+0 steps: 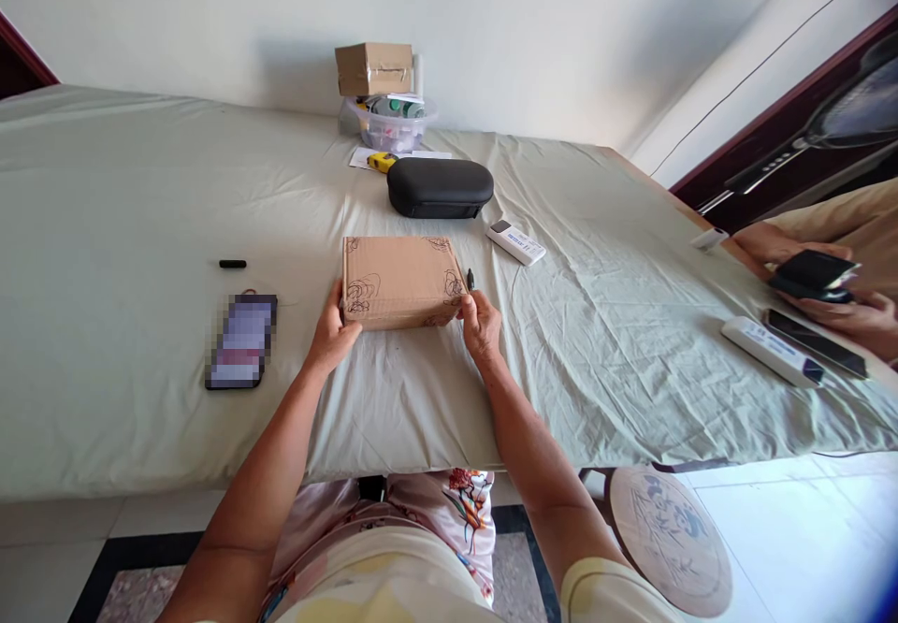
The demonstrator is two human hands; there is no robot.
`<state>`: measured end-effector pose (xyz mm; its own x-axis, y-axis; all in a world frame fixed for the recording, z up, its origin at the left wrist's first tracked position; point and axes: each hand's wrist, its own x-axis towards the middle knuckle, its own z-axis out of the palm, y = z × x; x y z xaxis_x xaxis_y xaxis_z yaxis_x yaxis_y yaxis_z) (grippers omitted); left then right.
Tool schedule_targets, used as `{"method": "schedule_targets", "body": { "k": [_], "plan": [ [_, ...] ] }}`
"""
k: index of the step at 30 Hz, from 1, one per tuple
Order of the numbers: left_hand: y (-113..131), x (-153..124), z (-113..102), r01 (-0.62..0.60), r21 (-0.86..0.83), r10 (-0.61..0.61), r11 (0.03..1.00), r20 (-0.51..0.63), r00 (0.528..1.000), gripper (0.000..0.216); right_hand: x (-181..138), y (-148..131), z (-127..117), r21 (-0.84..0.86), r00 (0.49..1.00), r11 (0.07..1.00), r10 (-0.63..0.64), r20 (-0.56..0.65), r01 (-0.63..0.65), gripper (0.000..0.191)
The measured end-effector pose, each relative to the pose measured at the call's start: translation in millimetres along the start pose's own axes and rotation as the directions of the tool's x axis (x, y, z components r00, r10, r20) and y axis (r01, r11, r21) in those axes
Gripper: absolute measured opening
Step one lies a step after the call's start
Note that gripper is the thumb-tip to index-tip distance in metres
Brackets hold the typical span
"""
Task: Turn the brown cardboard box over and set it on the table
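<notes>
In the head view, the box (403, 272) sits in front of the person, over the near middle of the cloth-covered desk (140, 193); whether it lies flat or is slightly lifted is hard to tell. Dark scribbles mark all four corners of its top, and some show along the near side. So the marking of the top corners looks done, while the middle is bare. The far and bottom sides are hidden, so what is left there cannot be judged. A short black stick (232, 264), perhaps the pen's cap, lies apart on the left.

Both forearms reach forward and converge on the box. The left hand (335, 335) has its grip closed around the near left corner, thumb toward the front. The right hand (481, 325) grasps the near right corner, with a pen (470, 279) poking up beside its fingers, seemingly held too.
</notes>
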<state>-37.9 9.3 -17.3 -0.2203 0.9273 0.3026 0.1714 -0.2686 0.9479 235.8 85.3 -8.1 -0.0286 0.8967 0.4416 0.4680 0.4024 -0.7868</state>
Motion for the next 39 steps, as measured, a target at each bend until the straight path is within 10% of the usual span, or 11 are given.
{"method": "schedule_targets", "body": {
  "k": [7, 12, 17, 39],
  "plan": [
    [-6, -9, 10, -0.159, 0.326, 0.230, 0.932, -0.193, 0.954, 0.082, -2, -4, 6, -0.227, 0.937, 0.946, -0.278, -0.211, 0.230, 0.038],
    [4, -15, 19, -0.292, 0.582, 0.447, 0.759, -0.139, 0.884, 0.058, -17, -24, 15, -0.482, 0.881, 0.772, -0.474, -0.003, 0.414, 0.044],
    [16, -21, 30, -0.318, 0.601, 0.402, 0.733, -0.007, 0.916, 0.054, -35, -45, 37, -0.472, 0.863, 0.726, -0.459, 0.209, 0.501, 0.053],
    [13, -18, 24, -0.277, 0.637, 0.433, 0.719, -0.099, 0.896, 0.043, -8, -2, 8, -0.403, 0.871, 0.826, -0.475, -0.125, 0.393, 0.034]
  ]
}}
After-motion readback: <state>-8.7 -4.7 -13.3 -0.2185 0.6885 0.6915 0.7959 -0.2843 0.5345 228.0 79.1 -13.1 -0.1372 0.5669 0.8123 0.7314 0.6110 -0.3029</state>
